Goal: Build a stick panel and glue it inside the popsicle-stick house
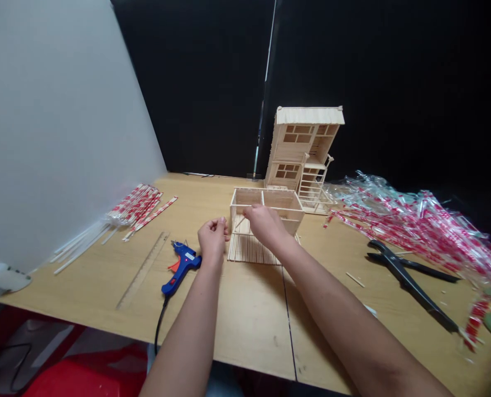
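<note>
My right hand (264,220) reaches over the front of a small open-topped wooden stick box (281,197). Its fingers are pinched, and a short thin wooden stick (240,221) slants down from the fingertips inside the frame. The box has a divider and stands on a slatted stick base (249,251). Just left of the box, my left hand (213,237) is closed with thumb and fingertips together; whatever is between them cannot be made out. Beside that hand lies a blue glue gun (182,267) with an orange trigger.
A two-storey stick house (303,143) stands behind the box. Wrapped chopsticks (135,204) and a clear ruler (144,269) lie left. To the right are black-handled cutters (406,278), a heap of red-and-clear wrappers (427,231) and a loose stick piece (355,279).
</note>
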`<state>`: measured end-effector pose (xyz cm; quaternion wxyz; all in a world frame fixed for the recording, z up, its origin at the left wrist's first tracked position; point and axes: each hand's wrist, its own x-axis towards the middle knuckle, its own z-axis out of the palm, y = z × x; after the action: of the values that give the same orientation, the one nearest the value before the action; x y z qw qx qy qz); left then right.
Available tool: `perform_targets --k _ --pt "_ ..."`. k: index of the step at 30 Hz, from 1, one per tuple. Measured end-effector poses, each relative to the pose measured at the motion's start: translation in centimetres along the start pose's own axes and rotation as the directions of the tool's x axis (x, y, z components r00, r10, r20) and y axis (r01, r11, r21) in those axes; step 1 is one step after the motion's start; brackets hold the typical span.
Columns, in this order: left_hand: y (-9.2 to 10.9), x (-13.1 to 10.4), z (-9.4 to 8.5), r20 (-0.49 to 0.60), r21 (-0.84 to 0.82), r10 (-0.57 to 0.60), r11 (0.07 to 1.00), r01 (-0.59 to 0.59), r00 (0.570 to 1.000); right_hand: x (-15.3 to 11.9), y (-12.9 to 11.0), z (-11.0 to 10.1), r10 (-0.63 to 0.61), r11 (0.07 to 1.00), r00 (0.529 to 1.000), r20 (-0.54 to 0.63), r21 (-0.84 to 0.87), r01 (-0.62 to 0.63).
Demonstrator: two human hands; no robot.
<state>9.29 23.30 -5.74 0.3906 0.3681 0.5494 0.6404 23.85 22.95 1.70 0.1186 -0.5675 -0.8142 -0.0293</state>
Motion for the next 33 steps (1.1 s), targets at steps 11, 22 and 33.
perform_targets --k 11,22,33 --pt "-1.0 0.8 0.1 0.056 0.417 0.136 0.897 -0.147 0.989 0.8 -1.4 -0.1 -0.054 0.998 0.996 0.074 -0.021 0.056" --pt "0.5 0.0 0.1 0.105 0.542 0.146 0.821 -0.18 0.984 1.5 -1.6 1.1 -0.085 0.996 0.996 0.016 0.015 0.085" --pt "-0.1 0.3 0.0 0.113 0.539 0.144 0.822 -0.183 0.983 0.8 -1.9 6.8 0.08 0.862 0.956 -0.282 0.5 0.076"
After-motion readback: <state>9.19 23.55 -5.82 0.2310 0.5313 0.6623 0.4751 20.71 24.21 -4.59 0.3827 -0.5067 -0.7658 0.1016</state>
